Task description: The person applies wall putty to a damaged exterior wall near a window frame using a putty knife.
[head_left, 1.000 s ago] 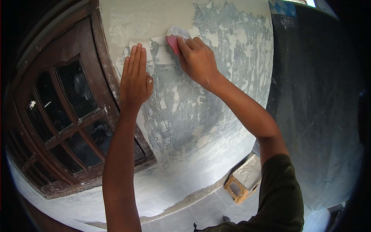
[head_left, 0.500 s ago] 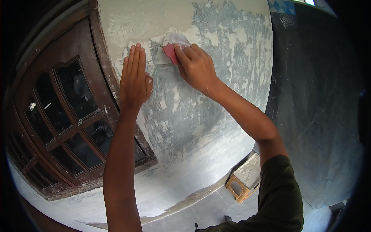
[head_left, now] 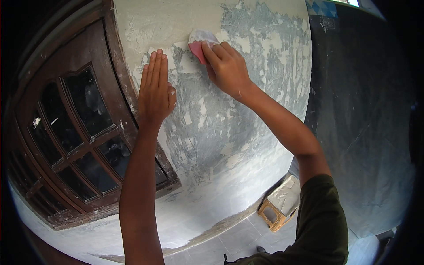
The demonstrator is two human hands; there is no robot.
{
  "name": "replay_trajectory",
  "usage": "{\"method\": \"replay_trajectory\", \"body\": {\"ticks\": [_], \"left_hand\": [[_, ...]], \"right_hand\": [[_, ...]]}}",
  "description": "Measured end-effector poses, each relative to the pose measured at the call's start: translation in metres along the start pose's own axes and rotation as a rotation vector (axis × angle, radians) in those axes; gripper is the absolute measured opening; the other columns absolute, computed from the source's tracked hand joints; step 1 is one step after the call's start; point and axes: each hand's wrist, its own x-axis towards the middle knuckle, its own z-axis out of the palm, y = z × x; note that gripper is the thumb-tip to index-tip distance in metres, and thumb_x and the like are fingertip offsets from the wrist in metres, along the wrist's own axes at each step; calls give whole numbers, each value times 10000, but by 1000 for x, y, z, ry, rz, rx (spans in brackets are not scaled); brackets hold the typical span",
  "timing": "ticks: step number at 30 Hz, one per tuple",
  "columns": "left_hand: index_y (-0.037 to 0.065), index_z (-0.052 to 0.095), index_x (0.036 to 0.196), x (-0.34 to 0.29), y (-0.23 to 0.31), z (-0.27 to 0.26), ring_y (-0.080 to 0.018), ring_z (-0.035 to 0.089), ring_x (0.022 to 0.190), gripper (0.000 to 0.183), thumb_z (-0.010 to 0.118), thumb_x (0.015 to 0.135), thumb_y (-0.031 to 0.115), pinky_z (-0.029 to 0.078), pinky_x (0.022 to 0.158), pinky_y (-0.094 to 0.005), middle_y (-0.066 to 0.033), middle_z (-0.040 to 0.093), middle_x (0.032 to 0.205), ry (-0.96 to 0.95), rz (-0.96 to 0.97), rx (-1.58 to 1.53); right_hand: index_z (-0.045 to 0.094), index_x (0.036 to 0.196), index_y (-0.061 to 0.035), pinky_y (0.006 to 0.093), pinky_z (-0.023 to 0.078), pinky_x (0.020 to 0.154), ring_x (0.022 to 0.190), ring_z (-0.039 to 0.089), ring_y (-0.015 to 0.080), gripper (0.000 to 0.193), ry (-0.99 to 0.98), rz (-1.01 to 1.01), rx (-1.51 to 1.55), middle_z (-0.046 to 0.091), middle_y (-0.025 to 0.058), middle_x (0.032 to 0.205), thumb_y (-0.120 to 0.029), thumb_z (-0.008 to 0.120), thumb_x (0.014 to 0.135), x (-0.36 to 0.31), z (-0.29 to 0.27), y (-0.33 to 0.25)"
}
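A pink putty spreader [head_left: 197, 51], its upper part coated in whitish filler, is pinched between the thumb and fingers of my right hand [head_left: 229, 70]. Its blade lies against the upper part of a wall [head_left: 201, 137] covered in patchy cream filler over grey. Left of it, my left hand [head_left: 155, 95] rests on the wall beside the window frame, empty, fingers straight and pointing up. The palm side of that hand is hidden. A strip of cream filler shows between the two hands.
A brown wooden window [head_left: 90, 140] with dark panes takes up the left side. On the right hangs a large dark sheet [head_left: 362, 110]. Low down, a yellowish stool [head_left: 270, 217] bears a flat surface smeared with filler [head_left: 285, 194], on a grey tiled floor [head_left: 234, 240].
My right hand has slid the spreader a short way up the wall. My left hand has barely shifted.
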Motion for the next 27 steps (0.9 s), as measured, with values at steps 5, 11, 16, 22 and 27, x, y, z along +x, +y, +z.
{"method": "replay_trajectory", "body": {"ticks": [5,11,16,22,27], "left_hand": [[-69,286,1527,6,5,6,-360,295,1500,688,375,859,71,227,1219,-513,-221,336,1593,24,24,3],[-55,297,1524,-1,0,-2,-319,278,1510,761,474,792,54,220,1242,-475,-211,322,1599,-35,-6,47],[-49,290,1530,3,4,0,-317,271,1513,773,485,790,59,212,1245,-475,-208,313,1605,-50,8,40],[-56,282,1533,2,4,6,-331,278,1509,749,440,810,58,212,1238,-490,-211,316,1603,-43,13,46],[-53,292,1528,2,2,0,-312,277,1511,776,483,784,58,214,1246,-476,-204,317,1604,-48,10,48]], "right_hand": [[640,1148,-11,385,550,686,836,634,280,382,98,57,-203,663,94,874,-61,700,774,51,27,81],[641,1173,47,382,553,753,902,636,268,441,-74,-81,-22,642,110,922,-58,690,748,-18,23,-5],[653,1103,-3,397,552,686,830,638,275,344,150,62,-74,651,99,834,-46,684,763,46,9,51],[642,1127,60,393,552,751,883,651,286,380,-15,43,-272,675,133,887,-45,662,762,29,39,82],[631,1205,20,384,567,722,865,638,265,494,-42,-96,66,643,84,906,-22,742,725,-16,10,4]]}}
